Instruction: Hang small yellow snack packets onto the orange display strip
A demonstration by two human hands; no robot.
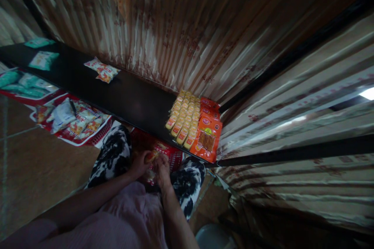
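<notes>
My left hand (140,164) and my right hand (162,166) meet low between the knees, fingers curled. Between them is a small yellow snack packet (151,156), gripped by the left; the right hand's fingers press at its other end, and what they pinch is partly hidden. Under the hands sits a red plastic basket (176,159) with wrapped goods in it, hard to make out in the dim light. On the black shelf (140,103) in front, rows of small yellow snack packets (183,118) stand beside orange snack bags (207,134).
Two white-and-orange bags (106,73) and green bags (43,60) lie further left on the shelf. Red baskets (96,139) of bagged snacks stand on the floor at left. Striped sheeting (163,27) hangs behind the shelf and at right, with dark poles. A pale bucket (214,237) is at lower right.
</notes>
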